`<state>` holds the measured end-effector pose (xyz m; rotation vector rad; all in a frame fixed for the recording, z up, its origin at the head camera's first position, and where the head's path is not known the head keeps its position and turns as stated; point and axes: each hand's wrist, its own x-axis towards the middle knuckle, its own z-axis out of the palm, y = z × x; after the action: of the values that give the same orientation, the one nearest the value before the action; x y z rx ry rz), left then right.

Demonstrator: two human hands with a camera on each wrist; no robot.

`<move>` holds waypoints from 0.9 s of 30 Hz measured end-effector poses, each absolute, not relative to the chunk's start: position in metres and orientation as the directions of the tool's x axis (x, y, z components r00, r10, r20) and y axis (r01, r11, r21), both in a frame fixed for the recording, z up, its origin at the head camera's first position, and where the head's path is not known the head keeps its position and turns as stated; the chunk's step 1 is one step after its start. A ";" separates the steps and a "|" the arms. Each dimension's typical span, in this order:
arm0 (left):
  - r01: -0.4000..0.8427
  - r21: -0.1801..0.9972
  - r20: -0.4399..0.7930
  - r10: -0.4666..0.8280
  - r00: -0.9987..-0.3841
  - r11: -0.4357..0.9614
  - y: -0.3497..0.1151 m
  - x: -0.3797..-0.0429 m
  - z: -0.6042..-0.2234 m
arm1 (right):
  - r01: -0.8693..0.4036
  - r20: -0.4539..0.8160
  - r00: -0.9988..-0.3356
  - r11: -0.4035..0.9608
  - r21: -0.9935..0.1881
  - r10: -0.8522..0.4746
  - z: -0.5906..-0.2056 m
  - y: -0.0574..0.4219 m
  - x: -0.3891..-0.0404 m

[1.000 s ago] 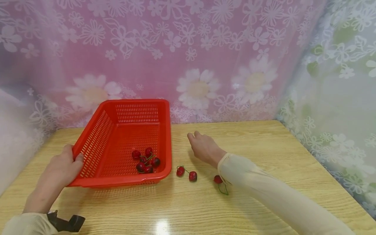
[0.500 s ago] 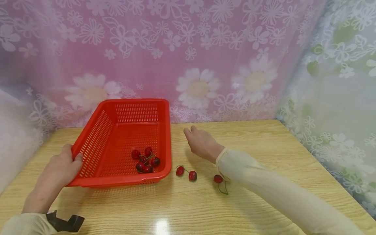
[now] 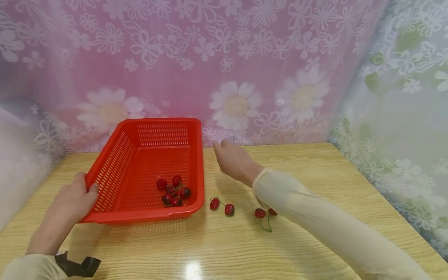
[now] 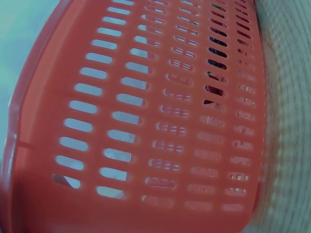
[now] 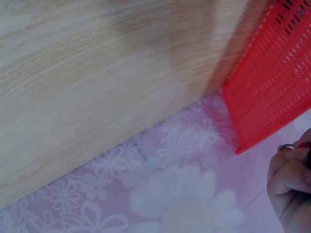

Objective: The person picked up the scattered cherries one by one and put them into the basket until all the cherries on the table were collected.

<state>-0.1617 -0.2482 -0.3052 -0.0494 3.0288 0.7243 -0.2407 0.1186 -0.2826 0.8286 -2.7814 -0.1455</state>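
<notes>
The left hand [image 3: 70, 202] curls its fingers and thumb over a red, rectangular, perforated plastic basket's [image 3: 147, 163] rim near the front left corner. The basket is on the left half of the pale wood-grain worktop [image 3: 157, 249]. Glossy dark-red cherries [image 3: 176, 201] with green stems cluster toward its front right corner. The right hand [image 3: 235, 162], near the worktop's back edge, has fingers bent in a pinch around a red cherry [image 5: 304, 145] with a green stem, mostly hidden. One stem-joined pair [image 3: 229, 210] lies just outside the basket's front right corner; another pair [image 3: 259, 213], nearer the worktop's right edge, is partly behind the cream sleeve [image 3: 315, 210]
</notes>
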 end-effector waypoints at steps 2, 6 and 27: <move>-0.037 0.453 -0.035 -0.024 -0.999 0.891 -0.248 -0.162 -0.305 | -0.527 0.186 -0.817 0.838 0.144 -0.546 -0.279 0.116 -0.240; -0.041 0.453 -0.039 -0.026 -0.999 0.891 -0.248 -0.162 -0.305 | -0.534 0.169 -0.819 0.836 0.130 -0.549 -0.276 0.112 -0.238; -0.038 0.458 -0.033 -0.025 -0.999 0.888 -0.248 -0.162 -0.306 | -0.580 0.239 -0.765 0.801 0.148 -0.598 -0.282 0.105 -0.235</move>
<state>-0.1616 -0.2482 -0.3062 -0.0503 3.0268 0.7346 -0.2348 0.1050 -0.2821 0.9071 -2.7158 -0.0943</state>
